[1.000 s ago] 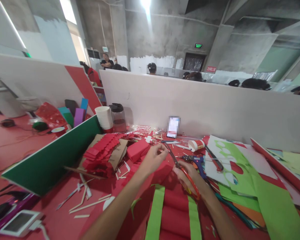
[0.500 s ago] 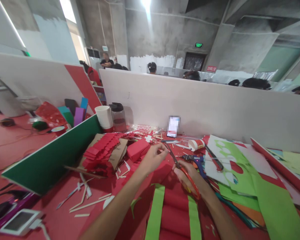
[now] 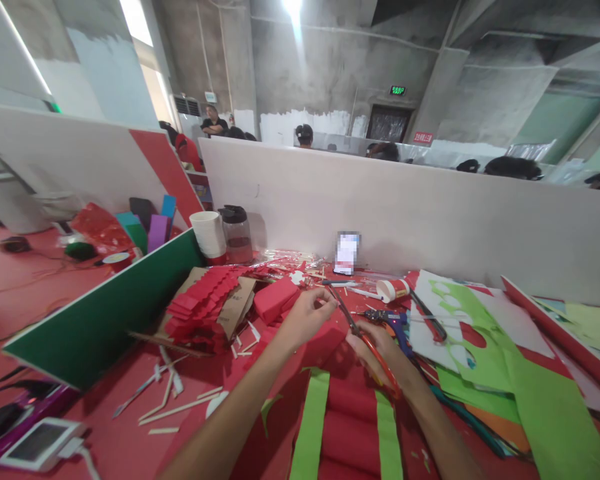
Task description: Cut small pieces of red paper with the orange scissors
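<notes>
My right hand grips red-handled scissors, blades pointing up and left toward my left hand. My left hand is closed in a pinch just beside the blade tips, over a folded piece of red paper; what it pinches is too small to make out. Below both hands lies a red paper piece with two light green strips running toward me.
A stack of red zigzag paper on cardboard, a white cup and a bottle stand to the left. A green board leans left. Green, white and red sheets, other scissors and a phone lie at right.
</notes>
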Demonstrator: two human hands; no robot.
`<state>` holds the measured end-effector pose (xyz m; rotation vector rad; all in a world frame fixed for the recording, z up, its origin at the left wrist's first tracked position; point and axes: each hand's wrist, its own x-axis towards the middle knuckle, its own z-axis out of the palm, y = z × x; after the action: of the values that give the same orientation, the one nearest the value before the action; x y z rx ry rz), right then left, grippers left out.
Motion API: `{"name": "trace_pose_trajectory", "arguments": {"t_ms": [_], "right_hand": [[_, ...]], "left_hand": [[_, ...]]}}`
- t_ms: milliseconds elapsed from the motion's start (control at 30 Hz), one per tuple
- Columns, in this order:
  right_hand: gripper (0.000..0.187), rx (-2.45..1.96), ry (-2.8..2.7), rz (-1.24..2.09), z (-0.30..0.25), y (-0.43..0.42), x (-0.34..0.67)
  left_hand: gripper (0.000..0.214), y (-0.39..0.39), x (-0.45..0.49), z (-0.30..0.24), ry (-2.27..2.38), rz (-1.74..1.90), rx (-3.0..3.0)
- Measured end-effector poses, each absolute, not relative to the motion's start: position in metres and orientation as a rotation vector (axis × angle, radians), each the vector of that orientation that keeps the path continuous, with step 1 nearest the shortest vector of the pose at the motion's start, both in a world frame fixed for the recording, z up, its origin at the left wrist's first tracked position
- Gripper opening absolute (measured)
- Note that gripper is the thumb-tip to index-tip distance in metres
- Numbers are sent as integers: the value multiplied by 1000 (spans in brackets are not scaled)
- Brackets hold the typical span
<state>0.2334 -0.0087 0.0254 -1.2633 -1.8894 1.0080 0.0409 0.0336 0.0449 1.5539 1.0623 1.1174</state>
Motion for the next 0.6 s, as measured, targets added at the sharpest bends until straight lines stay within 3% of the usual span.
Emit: {"name": "trace_pose_trajectory", "arguments": {"t_ms": [600], "right_hand": [[28, -1236, -1828, 1022, 16, -4, 231]], "left_hand": [[23, 36, 45, 39, 1044, 1182, 1540]]}}
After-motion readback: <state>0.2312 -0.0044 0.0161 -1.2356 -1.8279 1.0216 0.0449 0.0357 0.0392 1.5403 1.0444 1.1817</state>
